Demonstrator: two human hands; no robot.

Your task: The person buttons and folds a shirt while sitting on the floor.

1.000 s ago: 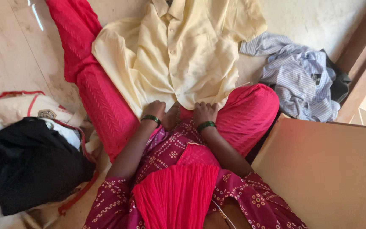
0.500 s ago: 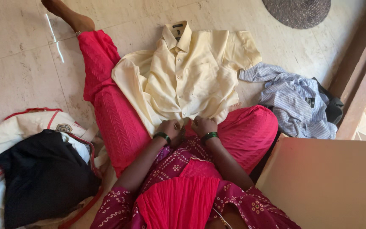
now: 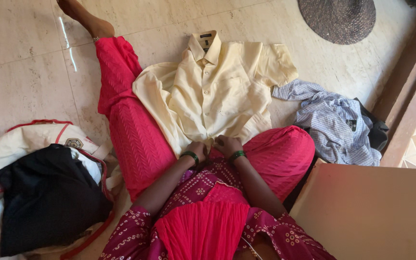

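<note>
Lying buttoned-side up on the floor between the legs, the yellow shirt point(image 3: 213, 91) is gripped at its bottom hem by closed left hand point(image 3: 197, 149) and right hand point(image 3: 228, 144), apparently kept flat.

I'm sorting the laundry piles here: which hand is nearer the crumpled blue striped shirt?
Right. The right hand grips the yellow shirt's hem on the side toward the blue striped shirt, with the bent knee between. The left hand sits beside it, farther away.
</note>
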